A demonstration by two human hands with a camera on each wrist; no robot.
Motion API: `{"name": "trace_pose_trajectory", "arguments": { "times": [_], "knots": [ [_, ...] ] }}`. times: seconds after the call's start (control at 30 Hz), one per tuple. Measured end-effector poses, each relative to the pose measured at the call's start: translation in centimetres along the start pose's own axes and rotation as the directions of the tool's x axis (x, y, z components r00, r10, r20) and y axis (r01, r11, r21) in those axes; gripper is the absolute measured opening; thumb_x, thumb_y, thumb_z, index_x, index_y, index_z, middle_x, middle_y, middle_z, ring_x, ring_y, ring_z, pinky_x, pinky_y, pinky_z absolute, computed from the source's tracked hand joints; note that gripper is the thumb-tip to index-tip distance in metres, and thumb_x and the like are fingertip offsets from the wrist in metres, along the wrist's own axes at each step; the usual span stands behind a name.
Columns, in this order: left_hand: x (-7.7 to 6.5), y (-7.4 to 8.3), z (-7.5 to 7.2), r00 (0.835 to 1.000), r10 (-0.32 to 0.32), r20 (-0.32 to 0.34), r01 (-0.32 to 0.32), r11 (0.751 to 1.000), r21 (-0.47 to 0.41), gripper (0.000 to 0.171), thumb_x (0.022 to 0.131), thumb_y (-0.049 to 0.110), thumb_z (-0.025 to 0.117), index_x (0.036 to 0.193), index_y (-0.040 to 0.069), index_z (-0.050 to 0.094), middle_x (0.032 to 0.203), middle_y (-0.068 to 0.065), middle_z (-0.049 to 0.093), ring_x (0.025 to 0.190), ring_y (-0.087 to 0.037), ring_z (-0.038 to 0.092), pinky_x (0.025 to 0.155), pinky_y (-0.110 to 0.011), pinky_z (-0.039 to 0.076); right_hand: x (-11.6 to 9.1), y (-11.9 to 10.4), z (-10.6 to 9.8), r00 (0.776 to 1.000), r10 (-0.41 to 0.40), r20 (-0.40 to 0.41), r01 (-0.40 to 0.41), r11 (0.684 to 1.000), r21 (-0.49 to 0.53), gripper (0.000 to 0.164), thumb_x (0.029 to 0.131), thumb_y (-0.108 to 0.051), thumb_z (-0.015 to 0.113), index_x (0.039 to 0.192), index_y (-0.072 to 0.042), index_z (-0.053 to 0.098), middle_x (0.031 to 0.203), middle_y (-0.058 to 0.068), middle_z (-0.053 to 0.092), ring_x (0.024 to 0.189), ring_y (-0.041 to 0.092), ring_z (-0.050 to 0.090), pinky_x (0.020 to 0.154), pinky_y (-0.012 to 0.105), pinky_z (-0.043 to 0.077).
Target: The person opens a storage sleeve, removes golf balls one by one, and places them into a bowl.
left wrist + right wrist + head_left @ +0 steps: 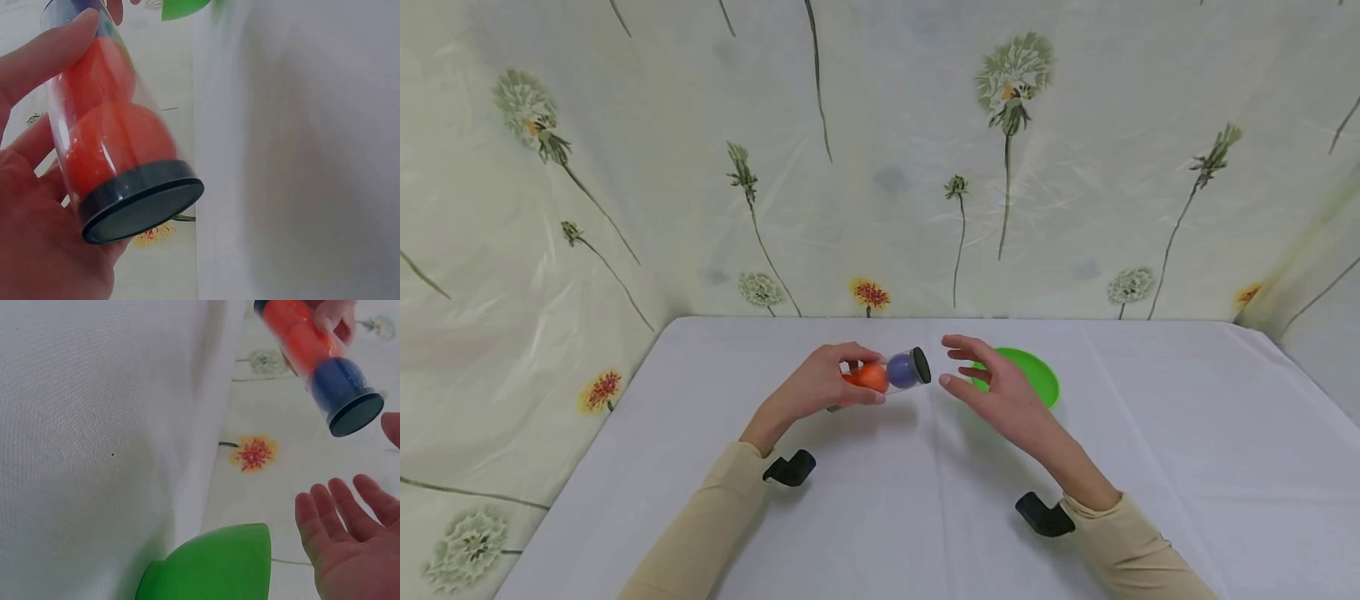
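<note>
My left hand (822,381) grips a clear plastic tube (147,119) with a black cap (144,200) at each end, held above the table and lying nearly sideways. Inside it are two orange balls (122,147) and, toward the right end, a blue ball (902,371). The left thumb lies along the tube wall in the left wrist view. My right hand (1000,392) hovers just right of the tube's right cap (356,414), fingers spread and loosely bent, holding nothing. Behind the right hand a green bowl (1036,377) is partly hidden.
A white cloth covers the table (880,517). Behind it hangs a pale curtain (880,208) printed with dandelions and flowers. Black wrist-worn devices (792,468) sit at both cuffs.
</note>
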State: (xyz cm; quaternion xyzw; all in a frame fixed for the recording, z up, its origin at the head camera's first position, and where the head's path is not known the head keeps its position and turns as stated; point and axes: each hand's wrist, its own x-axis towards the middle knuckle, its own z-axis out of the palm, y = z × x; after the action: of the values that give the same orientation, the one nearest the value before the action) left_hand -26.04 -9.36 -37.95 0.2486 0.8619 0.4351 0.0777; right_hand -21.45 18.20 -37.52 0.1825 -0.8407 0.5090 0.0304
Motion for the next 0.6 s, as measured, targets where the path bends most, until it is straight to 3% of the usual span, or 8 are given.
{"name": "trace_pose_trajectory", "arguments": {
  "times": [0.33,0.6],
  "knots": [
    [0.14,-0.02,0.24,1.000,0.001,0.015,-0.002,0.998,0.058,0.048,0.077,0.030,0.085,0.121,0.020,0.070,0.101,0.007,0.062,0.095,-0.017,0.053,0.076,-0.034,0.048,0.00,-0.16,0.29,0.998,-0.012,0.067,0.016,0.998,-0.055,0.052,0.093,-0.030,0.069,0.141,-0.018,0.051,0.138,0.000,0.053,0.126,0.021,0.049,0.102,0.050,0.041],
    [-0.10,0.51,0.20,0.999,0.007,0.033,-0.009,0.998,0.058,0.047,0.076,0.030,0.086,0.120,0.020,0.070,0.096,0.005,0.061,0.092,-0.018,0.052,0.073,-0.034,0.047,0.05,-0.58,0.65,0.996,-0.029,0.084,0.039,0.992,-0.122,0.055,0.092,-0.032,0.071,0.142,-0.019,0.050,0.139,0.005,0.053,0.125,0.022,0.051,0.100,0.050,0.043]
  ]
}}
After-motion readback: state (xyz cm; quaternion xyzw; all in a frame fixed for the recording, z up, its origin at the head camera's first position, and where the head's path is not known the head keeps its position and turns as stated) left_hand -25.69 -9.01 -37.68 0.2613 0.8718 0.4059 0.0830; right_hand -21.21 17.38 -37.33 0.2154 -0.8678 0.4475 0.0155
